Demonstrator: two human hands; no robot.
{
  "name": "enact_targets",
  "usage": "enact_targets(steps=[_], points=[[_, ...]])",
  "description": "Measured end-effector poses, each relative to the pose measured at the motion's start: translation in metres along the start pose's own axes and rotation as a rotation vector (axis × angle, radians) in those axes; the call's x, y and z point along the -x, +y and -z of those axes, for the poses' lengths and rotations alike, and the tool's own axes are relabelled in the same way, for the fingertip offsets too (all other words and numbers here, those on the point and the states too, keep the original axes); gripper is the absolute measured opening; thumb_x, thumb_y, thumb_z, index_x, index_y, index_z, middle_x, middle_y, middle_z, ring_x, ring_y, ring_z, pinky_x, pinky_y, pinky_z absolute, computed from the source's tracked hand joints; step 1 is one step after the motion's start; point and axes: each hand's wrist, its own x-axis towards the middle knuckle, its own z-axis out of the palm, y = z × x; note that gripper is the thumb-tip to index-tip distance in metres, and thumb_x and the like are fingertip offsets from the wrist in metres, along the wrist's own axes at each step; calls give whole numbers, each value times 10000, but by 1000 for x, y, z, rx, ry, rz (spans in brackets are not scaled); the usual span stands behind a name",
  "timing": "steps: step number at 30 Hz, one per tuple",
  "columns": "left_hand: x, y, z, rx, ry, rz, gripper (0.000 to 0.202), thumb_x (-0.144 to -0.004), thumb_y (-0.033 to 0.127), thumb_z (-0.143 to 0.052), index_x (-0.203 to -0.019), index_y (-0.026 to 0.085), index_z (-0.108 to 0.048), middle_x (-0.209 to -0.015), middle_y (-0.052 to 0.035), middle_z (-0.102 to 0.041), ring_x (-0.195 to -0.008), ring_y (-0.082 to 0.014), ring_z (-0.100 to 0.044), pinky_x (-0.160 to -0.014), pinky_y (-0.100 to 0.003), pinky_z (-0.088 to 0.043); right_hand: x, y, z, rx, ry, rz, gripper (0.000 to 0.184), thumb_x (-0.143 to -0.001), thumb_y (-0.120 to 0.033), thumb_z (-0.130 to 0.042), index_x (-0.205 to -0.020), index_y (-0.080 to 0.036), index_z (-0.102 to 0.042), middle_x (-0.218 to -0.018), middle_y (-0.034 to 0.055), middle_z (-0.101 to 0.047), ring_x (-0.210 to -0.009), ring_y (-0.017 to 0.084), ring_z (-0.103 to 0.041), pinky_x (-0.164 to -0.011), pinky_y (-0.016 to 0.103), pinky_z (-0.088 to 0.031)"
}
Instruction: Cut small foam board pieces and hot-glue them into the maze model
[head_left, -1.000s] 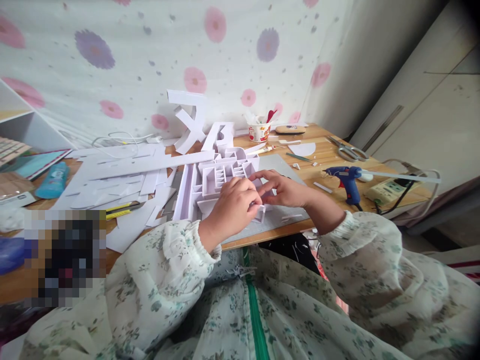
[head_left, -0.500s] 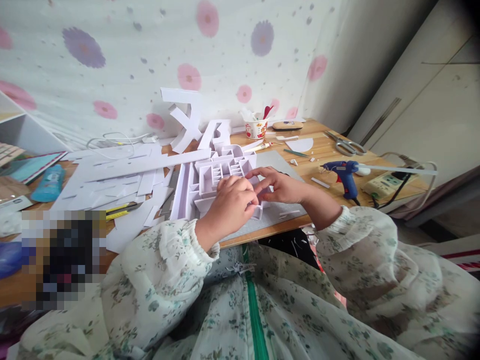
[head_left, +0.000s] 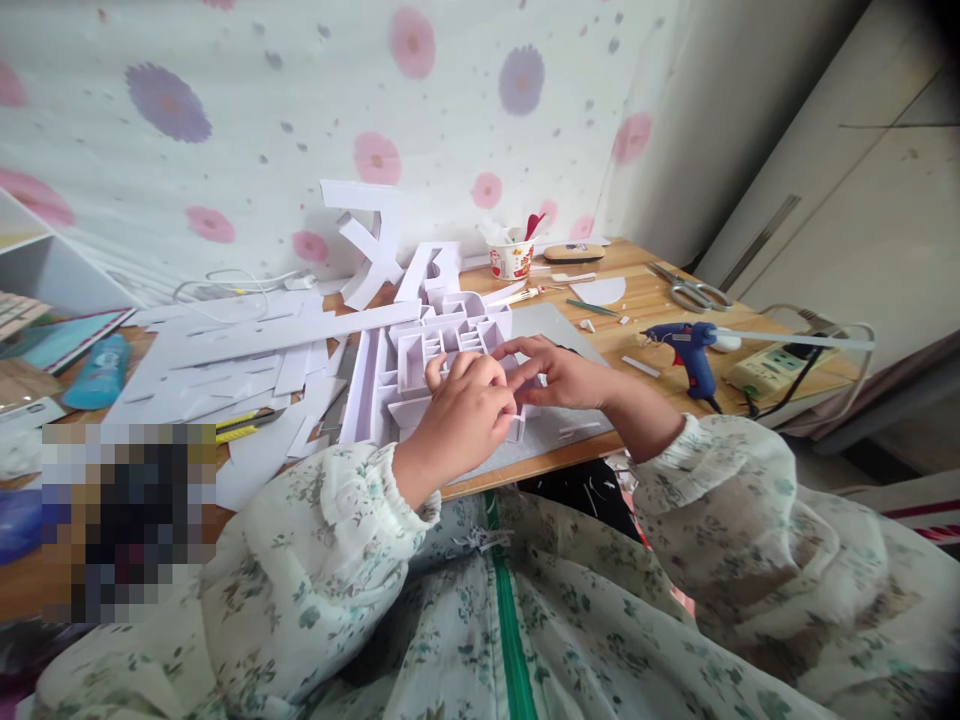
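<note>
A white foam-board model (head_left: 411,362) with many walled compartments and small steps lies on the grey mat (head_left: 592,345) in front of me. Over its near right part my left hand (head_left: 463,408) is closed, fingers curled down and their tips mostly hidden. Facing it from the right, my right hand (head_left: 551,375) has thumb and forefinger bent in a pinch at a wall of the same model. The fingertips of both hands nearly meet. Whether a small separate piece is between them I cannot make out.
A blue glue gun (head_left: 694,358) with a long glue stick lies right, near scissors (head_left: 690,290) and a power strip (head_left: 776,365). White sheets (head_left: 225,350) and a yellow cutter (head_left: 247,425) are left. Cut-out shapes (head_left: 367,245) and a paper cup (head_left: 512,258) stand behind.
My left hand's fingers have shifted slightly, with one finger now raised and more apart at the left. My right hand and the model stay nearly in place.
</note>
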Motion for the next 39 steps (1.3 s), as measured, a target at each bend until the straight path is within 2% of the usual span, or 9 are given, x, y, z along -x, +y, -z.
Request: enact_targets(steps=[5,15,19,23,26,29,32,36,39], points=[[1,-1,-2,8,16,-3,134,-811,131,-652,-708,215,-664,-974,-22,-599,-1080,-249,-492,-1042,-568,-221,-1,-1,-1,-5,-1,-10,182,-839,-149,-684,-964,-240,-780,-1314,88,-560,-1202,241,-515,-1018,430,-428],[3,-4,-7,48,40,-11,144,-823,148,-667,-713,237,-691,-941,-15,-618,-1069,-257,-485,-1007,-561,-226,1,-1,-2,11,33,-16,179,-816,-134,-707,-917,-259,-784,-1307,71,-579,-1231,249,-517,-1065,467,-392],[6,-2,-7,45,66,29,144,-819,162,-692,-710,254,-707,-946,-14,-632,-1076,-265,-498,-1016,-579,-226,1,0,-4,-7,49,-14,206,-812,-129,-709,-935,-278,-781,-1290,63,-585,-1205,241,-533,-1030,457,-433],[15,-2,-6,52,191,52,179,-790,138,-709,-892,285,-721,-1023,-29,-650,-1081,-272,-553,-1023,-574,-285,5,1,-6,-15,100,-2,220,-813,-108,-697,-952,-260,-774,-1297,73,-572,-1204,240,-542,-1063,482,-400],[29,-3,-10,152,324,107,238,-803,103,-648,-1006,228,-660,-976,-49,-670,-962,-231,-631,-899,-439,-463,16,-5,-10,-49,229,13,197,-850,-162,-680,-1012,-248,-750,-1295,86,-564,-1232,242,-523,-1073,478,-390],[44,-2,-21,288,342,205,226,-820,75,-586,-998,212,-617,-865,-18,-701,-768,-167,-671,-746,-320,-542,33,-17,-21,-32,433,-4,152,-886,-220,-640,-1006,-248,-729,-1202,88,-601,-1151,236,-568,-1026,456,-430],[52,-2,-33,329,289,257,232,-824,72,-587,-1005,212,-624,-899,-23,-747,-766,-168,-708,-755,-316,-571,52,-29,-42,63,603,-134,91,-884,-242,-626,-944,-235,-695,-1008,73,-641,-980,230,-613,-902,420,-492],[48,-4,-42,333,272,283,189,-837,111,-624,-986,221,-659,-892,-22,-774,-781,-184,-735,-738,-311,-590,65,-39,-73,61,657,-256,44,-885,-266,-632,-887,-223,-621,-817,37,-646,-753,196,-625,-683,330,-529],[41,-4,-43,326,281,288,152,-844,143,-646,-964,228,-683,-886,-17,-782,-771,-186,-738,-720,-301,-586,65,-42,-89,65,682,-322,57,-888,-275,-626,-879,-222,-605,-795,33,-664,-706,192,-638,-647,315,-529]])
